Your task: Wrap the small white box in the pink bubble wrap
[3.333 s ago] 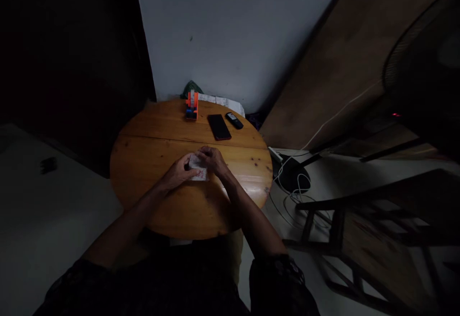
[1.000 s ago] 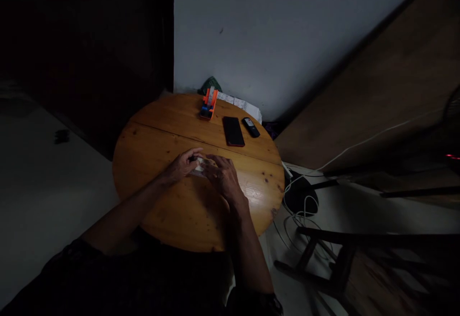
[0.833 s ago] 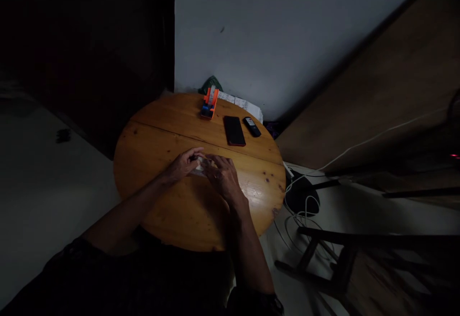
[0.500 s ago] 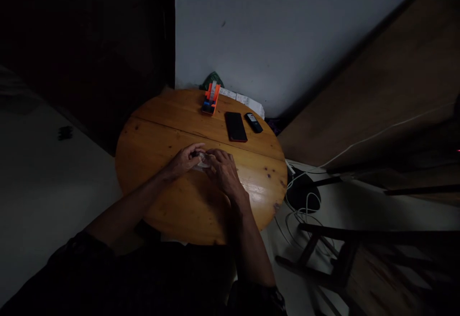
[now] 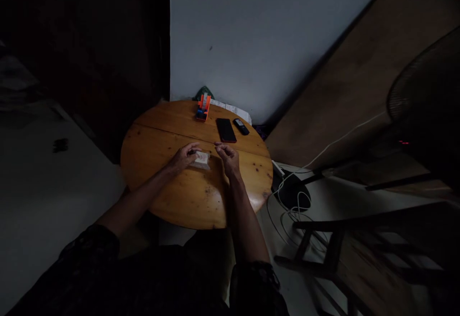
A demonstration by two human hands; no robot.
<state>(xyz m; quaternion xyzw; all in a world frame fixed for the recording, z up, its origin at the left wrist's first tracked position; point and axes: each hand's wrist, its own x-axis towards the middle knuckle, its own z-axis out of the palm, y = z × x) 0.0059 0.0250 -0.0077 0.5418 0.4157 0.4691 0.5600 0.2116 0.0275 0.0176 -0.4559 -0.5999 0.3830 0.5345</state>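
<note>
A small white packet in clear wrapping (image 5: 202, 159), with faint reddish print on top, sits on the round wooden table (image 5: 172, 186). At its left end is my left hand (image 5: 185, 157), thumb over the top and fingers curled along the far side. My right hand (image 5: 229, 159) is raised to the right of the packet, apart from it. Its thumb and forefinger are pinched together; whatever may be between the fingertips is too small and dim to make out.
An orange tape dispenser (image 5: 203, 107) stands at the far edge. Nearby lie a black phone-like slab (image 5: 226, 130) and a dark keypad handset (image 5: 240, 126). White cables (image 5: 298, 210) trail over the floor at right, near a wooden chair (image 5: 334, 249) and a fan (image 5: 427, 90).
My right hand has come off the packet and moved to the right, so the packet's top now shows. The left hand stays at it. The view has shifted to the right.
</note>
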